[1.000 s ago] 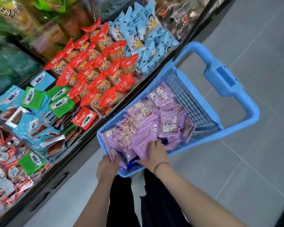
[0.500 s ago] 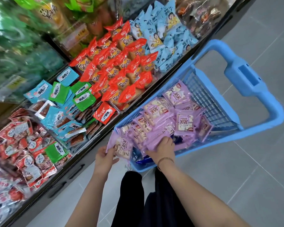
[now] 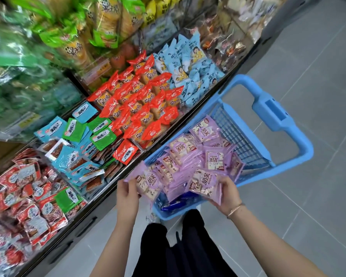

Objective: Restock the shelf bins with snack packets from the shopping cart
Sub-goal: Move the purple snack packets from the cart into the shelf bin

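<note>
A blue plastic shopping cart stands on the floor in front of me, heaped with purple snack packets. My left hand grips a bunch of purple packets at the cart's near left corner. My right hand holds another bunch of purple packets just above the cart's near rim. To the left run the shelf bins, filled with packets.
The bins hold red packets, light blue packets, teal and green packets and red-white packets. Upper shelves carry green and yellow bags. Grey tiled floor lies to the right. My dark trousers show below the cart.
Both hands have lifted bunches of purple packets out of the cart pile. The right hand rose from inside the pile, and my view has tilted up toward the shelves.
</note>
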